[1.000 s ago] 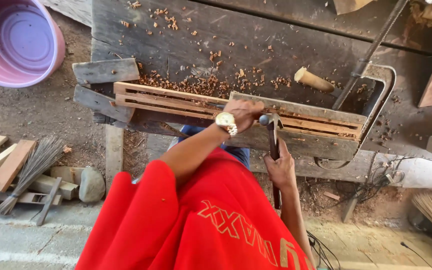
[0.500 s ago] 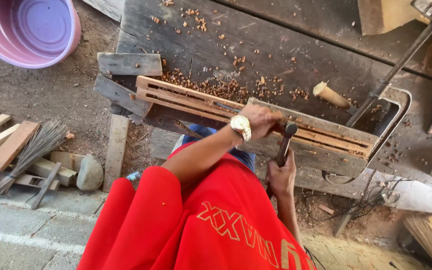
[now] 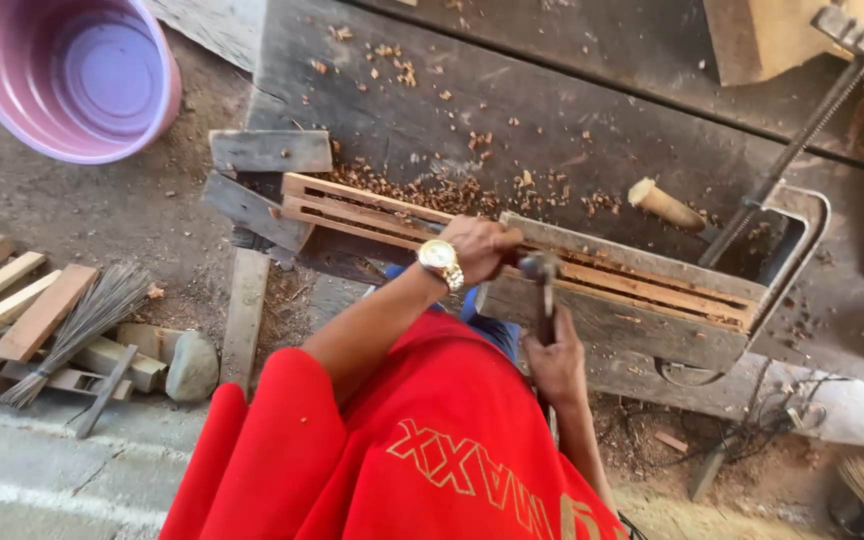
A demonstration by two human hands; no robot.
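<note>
My left hand [image 3: 479, 247] is wrapped over the top edge of the frame [image 3: 552, 265], fingers curled down on it, so the slatted wood does not jump or slide under a blow. The frame lies along the near edge of the bench [image 3: 572, 120], and its right end sits in the clamp [image 3: 802, 235], whose long screw [image 3: 787, 160] slants up and away; that grip plus my hand pins it at two places. My right hand [image 3: 557, 365] is closed around the handle of the hammer [image 3: 542, 290], held low and close to my body with the head right beside my left knuckles, at the spot where the slats meet the board, so I can strike short and straight. Wood chips [image 3: 422, 190] are strewn over the bench just behind the frame, and a short peg [image 3: 664, 205] lies there too, within reach. On the ground to my left stand a purple tub [image 3: 72, 75], a pile of offcuts [image 3: 12, 300], a small broom [image 3: 77, 325] and a stone [image 3: 192, 368], all well apart from the work.
</note>
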